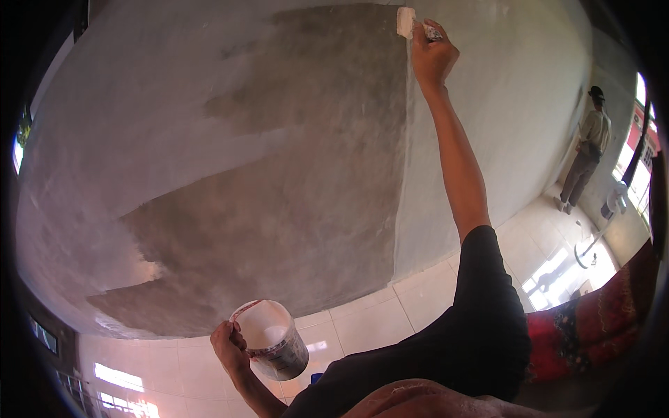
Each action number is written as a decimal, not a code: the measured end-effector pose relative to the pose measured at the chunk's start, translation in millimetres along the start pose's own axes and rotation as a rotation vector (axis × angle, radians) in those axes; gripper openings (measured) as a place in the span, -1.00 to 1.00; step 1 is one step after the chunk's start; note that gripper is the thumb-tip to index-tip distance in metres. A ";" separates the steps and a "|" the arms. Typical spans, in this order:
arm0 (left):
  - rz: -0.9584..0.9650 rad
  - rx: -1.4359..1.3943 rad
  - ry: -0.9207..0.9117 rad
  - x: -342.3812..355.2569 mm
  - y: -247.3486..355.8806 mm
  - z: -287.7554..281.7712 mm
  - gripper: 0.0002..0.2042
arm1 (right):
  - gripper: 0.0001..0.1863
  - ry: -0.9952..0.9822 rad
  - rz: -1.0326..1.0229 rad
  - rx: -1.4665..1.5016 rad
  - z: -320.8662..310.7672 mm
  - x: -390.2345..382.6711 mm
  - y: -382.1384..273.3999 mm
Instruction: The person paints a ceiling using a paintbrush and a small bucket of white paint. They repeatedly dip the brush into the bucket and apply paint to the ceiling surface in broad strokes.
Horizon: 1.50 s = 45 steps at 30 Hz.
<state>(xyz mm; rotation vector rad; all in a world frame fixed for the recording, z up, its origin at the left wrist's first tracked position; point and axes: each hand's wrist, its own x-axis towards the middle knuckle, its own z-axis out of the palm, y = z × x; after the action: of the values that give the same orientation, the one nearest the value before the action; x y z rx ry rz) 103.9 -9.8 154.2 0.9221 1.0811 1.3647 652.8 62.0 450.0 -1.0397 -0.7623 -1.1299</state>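
My right hand (433, 59) is raised high at the top of the view, closed round the handle of a paintbrush (405, 22). Pale paint covers the brush's bristles, which lie against the wall (334, 139) at the seam between a dark grey patch and a lighter part. Low at the left, my left hand (229, 343) is wrapped round the handle of a paint bucket (284, 355). White paint shows inside the tilted bucket. Part of the brush handle is hidden by my right fingers.
A person (589, 146) in a dark cap stands at the far right by another wall. Light floor tiles (366, 322) run along the wall's foot. A red patterned cloth (592, 327) lies at the lower right, and windows (635, 160) are beyond it.
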 end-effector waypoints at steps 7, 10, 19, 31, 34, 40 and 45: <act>0.053 -0.006 0.032 -9.4 -5.5 -6.1 -0.77 | -0.73 0.008 -0.004 -0.039 3.2 25.7 15.4; 0.060 -0.010 0.029 -7.0 -6.7 -6.0 -0.77 | -0.73 -0.014 0.003 -0.039 3.5 30.8 23.2; 0.041 -0.026 0.040 -9.9 -6.7 -2.0 -0.76 | -0.72 -0.030 -0.049 -0.105 33.8 32.8 21.5; 0.061 -0.032 0.023 -8.0 -5.7 -10.0 -0.77 | -0.76 -0.088 -0.088 0.020 35.3 7.5 -50.4; 0.044 -0.052 0.007 -7.9 -6.2 -11.6 -0.77 | -0.79 0.031 -0.069 0.030 21.9 32.9 -15.2; 0.052 -0.021 0.022 -7.2 -10.4 -11.6 -0.77 | -0.75 0.039 -0.074 -0.009 8.1 53.0 22.9; 0.037 -0.014 0.009 -7.2 -7.2 -12.7 -0.76 | -0.75 0.026 -0.087 -0.030 15.2 52.9 30.1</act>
<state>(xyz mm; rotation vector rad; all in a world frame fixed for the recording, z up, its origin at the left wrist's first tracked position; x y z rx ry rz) 94.4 -18.5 144.2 0.9303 1.0648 1.4068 696.7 60.5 494.8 -1.0231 -0.7786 -1.2303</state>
